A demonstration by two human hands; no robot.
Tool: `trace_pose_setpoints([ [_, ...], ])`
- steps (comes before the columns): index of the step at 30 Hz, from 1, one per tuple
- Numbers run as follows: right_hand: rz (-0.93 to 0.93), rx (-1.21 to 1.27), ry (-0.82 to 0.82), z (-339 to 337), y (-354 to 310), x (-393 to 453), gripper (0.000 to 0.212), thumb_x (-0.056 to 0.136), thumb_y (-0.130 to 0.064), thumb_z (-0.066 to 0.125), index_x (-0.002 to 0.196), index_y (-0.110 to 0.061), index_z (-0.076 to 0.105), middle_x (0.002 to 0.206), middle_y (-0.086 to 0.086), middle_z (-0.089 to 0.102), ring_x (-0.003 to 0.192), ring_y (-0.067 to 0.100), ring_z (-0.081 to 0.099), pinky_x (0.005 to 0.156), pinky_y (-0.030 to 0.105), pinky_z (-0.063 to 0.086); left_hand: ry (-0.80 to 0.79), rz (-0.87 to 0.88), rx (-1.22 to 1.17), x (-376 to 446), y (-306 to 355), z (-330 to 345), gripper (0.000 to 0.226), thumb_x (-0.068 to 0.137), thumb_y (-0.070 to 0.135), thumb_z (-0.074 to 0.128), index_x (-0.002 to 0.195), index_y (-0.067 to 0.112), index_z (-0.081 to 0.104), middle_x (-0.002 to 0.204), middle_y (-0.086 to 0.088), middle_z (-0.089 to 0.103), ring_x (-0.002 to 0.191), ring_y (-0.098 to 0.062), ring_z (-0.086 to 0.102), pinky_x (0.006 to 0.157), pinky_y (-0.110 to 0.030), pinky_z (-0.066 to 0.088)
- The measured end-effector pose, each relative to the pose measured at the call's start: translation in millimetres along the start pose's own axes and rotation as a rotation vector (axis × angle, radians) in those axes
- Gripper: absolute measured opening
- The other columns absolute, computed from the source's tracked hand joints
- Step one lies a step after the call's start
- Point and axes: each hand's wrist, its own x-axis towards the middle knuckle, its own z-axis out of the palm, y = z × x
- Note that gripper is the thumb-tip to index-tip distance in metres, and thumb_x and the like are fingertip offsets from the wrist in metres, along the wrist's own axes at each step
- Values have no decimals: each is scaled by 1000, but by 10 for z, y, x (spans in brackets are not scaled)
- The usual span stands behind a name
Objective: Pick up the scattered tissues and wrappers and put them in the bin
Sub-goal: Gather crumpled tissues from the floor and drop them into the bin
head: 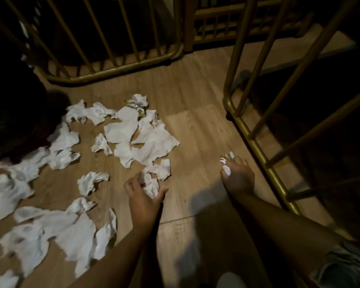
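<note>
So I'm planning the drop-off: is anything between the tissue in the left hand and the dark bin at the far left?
No solid obstacle shows. Only loose tissues lie on the floor between the left hand and the dark bin.

We see a floor [195, 96] of matt, pale wood-grain planks. The tissues [150, 146] across the left and centre are soft white paper, crumpled and rough-edged. A wrapper [138, 108] at upper centre looks clear, glossy plastic with yellow. The railings [112, 69] along the top and right are smooth gold-toned metal with a dull sheen.
</note>
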Motion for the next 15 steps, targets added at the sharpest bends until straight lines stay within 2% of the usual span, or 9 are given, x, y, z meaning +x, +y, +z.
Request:
trace_pose_setpoints([
  [2, -56, 74, -54, 51, -107, 4, 9, 80, -12, 70, 87, -11, 65, 86, 12, 67, 80, 34, 64, 81, 43, 46, 67, -42, -64, -63, -24, 11, 83, 73, 34, 84, 138, 14, 39, 136, -9, 36, 107, -14, 48, 93, -26, 42],
  [3, -72, 110, -76, 63, -206, 1, 10, 83, -16, 70, 85, -13, 60, 79, 9, 66, 76, 33, 64, 82, 44, 43, 99, -59, -102, -92, -38, 12, 75, 76, 27, 83, 136, 12, 41, 134, -10, 38, 106, -12, 47, 93, -24, 41],
  [5, -104, 257, -114, 58, -456, -6, 24, 81, -26, 75, 87, -14, 55, 73, 5, 64, 67, 28, 63, 75, 39, 47, 137, -118, -163, -139, -76, 6, 59, 77, 13, 78, 128, 11, 48, 127, -10, 49, 106, -16, 52, 92, -24, 40],
  [7, -126, 439, -212, 15, -776, 5, 37, 79, -33, 78, 101, -14, 56, 84, 1, 67, 72, 17, 62, 69, 31, 49, 149, -182, -225, -173, -100, -26, 50, 76, 7, 73, 122, 15, 54, 116, -6, 62, 102, -20, 60, 89, -25, 43],
  [9, -245, 514, -309, 28, -1100, 26, 44, 80, -29, 78, 115, -13, 58, 101, 3, 67, 87, 16, 62, 77, 23, 45, 156, -196, -274, -206, -107, -87, 43, 80, 7, 68, 120, 19, 57, 107, -1, 68, 93, -14, 63, 83, -21, 45],
  [10, -374, 490, -316, 85, -1243, 39, 45, 80, -23, 77, 119, -11, 59, 107, 7, 67, 95, 21, 63, 82, 23, 43, 162, -193, -290, -222, -110, -123, 38, 82, 8, 66, 118, 20, 58, 105, 1, 68, 89, -11, 63, 79, -20, 47],
  [12, -610, 382, -370, 257, -1458, 24, 50, 79, -10, 74, 126, -11, 58, 118, 11, 60, 107, 30, 58, 91, 31, 46, 181, -181, -326, -246, -157, -181, 27, 88, 11, 59, 112, 21, 60, 103, 1, 69, 90, -10, 63, 83, -25, 51],
  [15, -735, 198, -519, 436, -1586, -46, 54, 85, -11, 66, 135, -23, 51, 144, 6, 41, 128, 27, 38, 92, 36, 47, 194, -183, -369, -280, -252, -256, 26, 89, 27, 43, 105, 21, 63, 99, 0, 69, 93, -18, 64, 87, -40, 54],
])
